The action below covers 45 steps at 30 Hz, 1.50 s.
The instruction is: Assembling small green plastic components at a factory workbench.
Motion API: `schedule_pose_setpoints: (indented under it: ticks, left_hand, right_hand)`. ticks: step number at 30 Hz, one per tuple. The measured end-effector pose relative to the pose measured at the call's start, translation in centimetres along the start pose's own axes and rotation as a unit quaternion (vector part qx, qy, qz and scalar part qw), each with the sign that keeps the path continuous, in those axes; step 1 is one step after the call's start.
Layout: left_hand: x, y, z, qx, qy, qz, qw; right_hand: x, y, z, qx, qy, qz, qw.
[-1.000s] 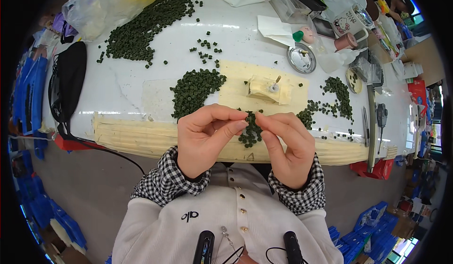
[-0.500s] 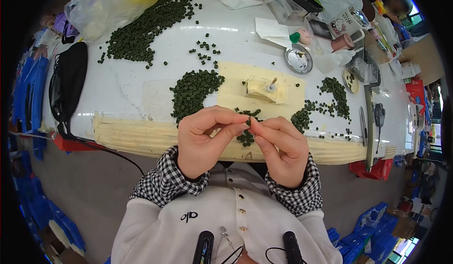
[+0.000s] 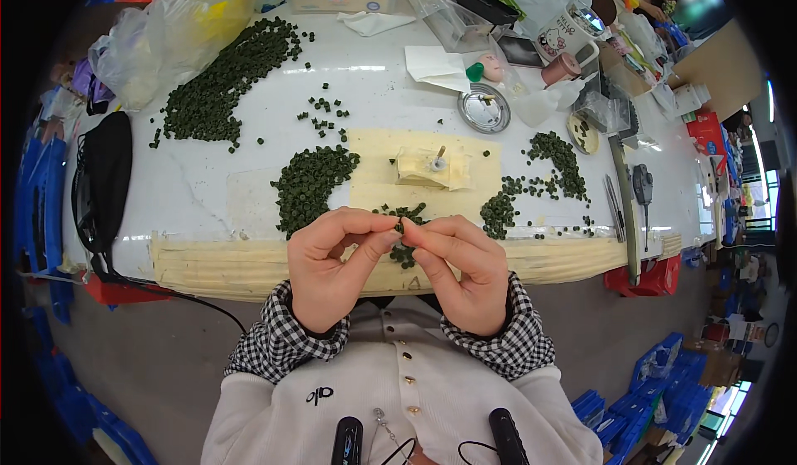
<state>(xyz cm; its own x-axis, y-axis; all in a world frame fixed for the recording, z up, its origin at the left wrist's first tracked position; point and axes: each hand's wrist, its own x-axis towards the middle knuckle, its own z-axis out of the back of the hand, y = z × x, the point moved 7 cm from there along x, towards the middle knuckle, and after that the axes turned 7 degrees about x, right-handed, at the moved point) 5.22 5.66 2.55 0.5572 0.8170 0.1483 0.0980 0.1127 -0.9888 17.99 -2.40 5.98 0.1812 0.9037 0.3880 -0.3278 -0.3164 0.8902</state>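
A tiny dark green piece [image 3: 400,227] is pinched between the fingertips of both hands, just above the table's front edge. My left hand [image 3: 328,270] holds it from one side with thumb and index finger. On the other side, the thumb and fingers of my right hand [image 3: 469,270] press together on it. Loose green pieces [image 3: 403,255] lie beneath and behind the fingertips. Farther back, a small block wrapped in cream tape [image 3: 419,168] has a short upright pin. Left of it is a dense heap of similar green pieces [image 3: 311,184]; a smaller heap [image 3: 498,216] lies right.
A larger green heap [image 3: 212,95] spreads at the back left beside plastic bags [image 3: 170,33]. A black face mask [image 3: 104,183] hangs over the left side. Toward the right are a round metal lid [image 3: 483,109], tweezers [image 3: 614,208] and a mug [image 3: 564,33]. Another person sits far right.
The whole view has shifted, so the table and hands appear farther left and slightly lower. Both hands keep the same pinch on the green piece.
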Motion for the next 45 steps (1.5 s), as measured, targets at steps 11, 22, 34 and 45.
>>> schedule_pose_setpoints:
  ticks: [11, 22, 34, 45]
  left_hand:
    - [-1.3, -0.2, 1.0, 0.033, -0.004, -0.029, 0.999]
    - [-3.8, -0.9, 2.5, -0.018, -0.006, -0.031, 0.999]
    - [-5.1, -2.1, 2.0, -0.011, -0.010, -0.067, 0.998]
    - [-4.8, -2.4, 1.3, 0.044, -0.020, -0.098, 0.994]
  right_hand:
    - [-0.9, 0.5, -1.1, 0.033, -0.018, 0.002, 0.999]
    - [-2.8, 1.6, -3.0, 0.086, -0.019, -0.006, 0.996]
    - [-4.1, 3.2, -3.3, 0.057, -0.011, 0.011, 0.998]
    - [-4.6, 2.6, -2.4, 0.063, -0.021, -0.007, 0.998]
